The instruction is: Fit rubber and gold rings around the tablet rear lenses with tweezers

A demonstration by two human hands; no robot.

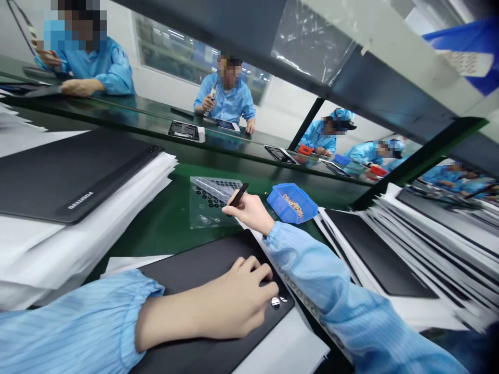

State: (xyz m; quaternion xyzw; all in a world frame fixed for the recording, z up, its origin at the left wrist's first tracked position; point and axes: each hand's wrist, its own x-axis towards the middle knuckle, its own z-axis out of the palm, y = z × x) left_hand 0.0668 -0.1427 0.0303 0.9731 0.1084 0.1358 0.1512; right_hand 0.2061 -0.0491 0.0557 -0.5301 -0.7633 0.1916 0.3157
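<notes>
My left hand (230, 298) lies with curled fingers on a black tablet (202, 270), close to two small round silver spots (275, 303) at its corner. My right hand (249, 210) pinches a slim black pen-shaped tool (239, 194), whose tip points down toward a clear plastic sheet (212, 202) of small black rings. The tip is very near the sheet's right edge. A blue plastic bin (292, 202) of small brass-coloured parts stands just right of that hand. My right sleeve (312, 270) crosses the tablet's right corner.
A stack of black tablets in white sheets (74, 176) lies on my left, and another (378, 254) on my right, on a green bench (171, 234). Several co-workers in blue smocks sit across a second bench (117, 117). A dark shelf frame (390, 88) runs overhead.
</notes>
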